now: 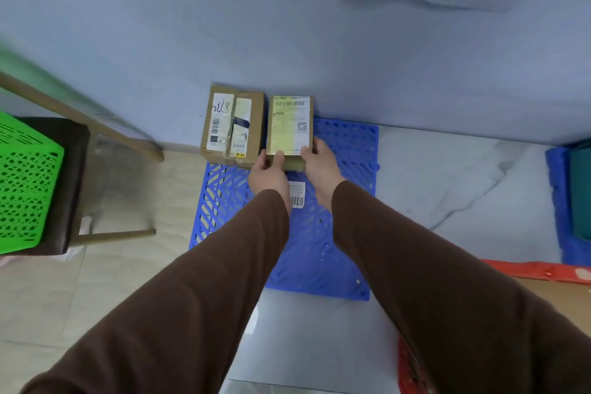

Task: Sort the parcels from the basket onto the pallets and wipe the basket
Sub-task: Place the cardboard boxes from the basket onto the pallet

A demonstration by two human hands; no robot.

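Pale marble-veined floor tiles (447, 176) and a plain blue-grey wall (287, 35) frame a blue lattice pallet (345, 144) laid flat against the skirting. A person in brown sleeves (224, 281) reaches down with both hands to a yellowish taped parcel (289, 125) at the pallet's far edge, against the wall. The left hand (268, 176) grips the parcel's near left corner, thumb on top; the right hand (319, 166) holds the near right corner, fingers curled round its side. The parcel's shipping label carries a barcode strip and a QR code; its print is too small to read. Just beside it, to the left, stands a brown cardboard box (232, 126) with white labels, barcodes and handwritten marks that look like "878", though they cannot be read with certainty. A loose white barcode label (297, 195) shows on the pallet between the wrists. At far left a green perforated basket (25, 185) sits on a dark padded stool (75, 176) with tan legs. At right, a second blue pallet (559, 201) bears something teal, and red plastic (537, 270) edges the lower corner.
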